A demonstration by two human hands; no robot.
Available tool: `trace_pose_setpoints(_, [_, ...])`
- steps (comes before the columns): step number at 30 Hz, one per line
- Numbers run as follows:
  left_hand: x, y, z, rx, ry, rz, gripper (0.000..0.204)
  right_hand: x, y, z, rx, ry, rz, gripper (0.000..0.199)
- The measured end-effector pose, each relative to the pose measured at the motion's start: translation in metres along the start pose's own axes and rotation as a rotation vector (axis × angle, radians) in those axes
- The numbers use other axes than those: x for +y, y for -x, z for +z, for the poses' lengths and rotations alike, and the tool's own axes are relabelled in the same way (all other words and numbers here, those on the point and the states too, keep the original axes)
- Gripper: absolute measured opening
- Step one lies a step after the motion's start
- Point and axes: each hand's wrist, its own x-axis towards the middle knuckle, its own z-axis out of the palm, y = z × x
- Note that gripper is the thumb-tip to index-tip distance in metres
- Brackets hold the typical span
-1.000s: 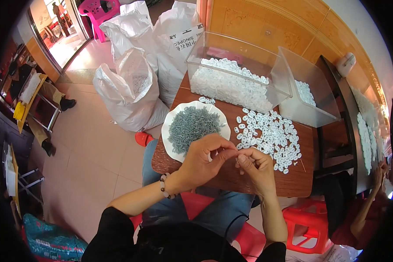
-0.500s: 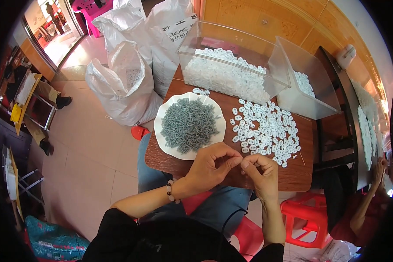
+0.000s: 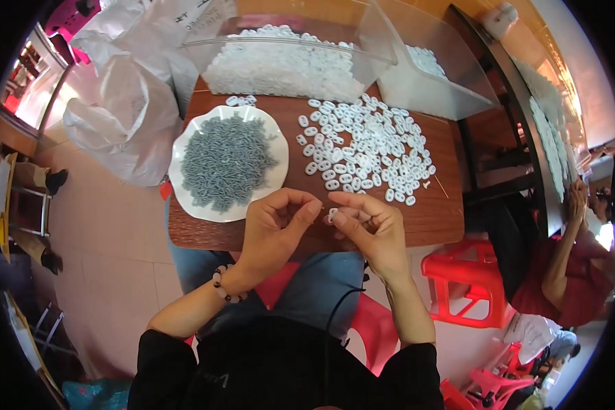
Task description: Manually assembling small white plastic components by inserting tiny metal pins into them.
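Observation:
My right hand [image 3: 375,229] pinches a small white oval plastic piece with two holes [image 3: 332,215] just above the table's near edge. To its left, my left hand [image 3: 280,225] has thumb and forefinger pressed together; whatever lies between them is too small to name. A short gap separates the two hands. Beyond my left hand stands a white scalloped dish [image 3: 274,181] heaped with small grey screw-like pieces [image 3: 225,160]. Many more white oval pieces [image 3: 369,150] lie spread over the brown table [image 3: 287,236], beyond my right hand.
Two clear plastic bins stand at the back, one [image 3: 372,44] full of white pieces, another [image 3: 451,99] beside it. White sacks [image 3: 126,123] stand left. A thin stick [image 3: 441,186] lies on the right. A red stool [image 3: 468,273] and another person [image 3: 560,277] are at right.
My hands have come apart from their fingertip contact, and the white oval piece now shows in my right fingers. The whole view has shifted, with the table appearing farther left and higher.

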Motion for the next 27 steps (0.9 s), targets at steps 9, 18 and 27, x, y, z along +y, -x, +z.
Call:
trace_pose_setpoints(9, [-0.016, 0.001, 0.008, -0.032, 0.049, -0.164, 0.018, 0.013, 0.002, -0.011, 0.044, 0.023, -0.052, 0.011])
trace_pose_setpoints(18, [-0.020, 0.000, 0.007, -0.034, 0.051, -0.183, 0.018, 0.015, 0.003, -0.011, 0.077, -0.003, -0.103, 0.008])
trace_pose_setpoints(27, [-0.025, -0.001, 0.007, -0.027, 0.060, -0.143, 0.020, 0.022, 0.001, -0.010, 0.097, 0.029, -0.082, 0.005])
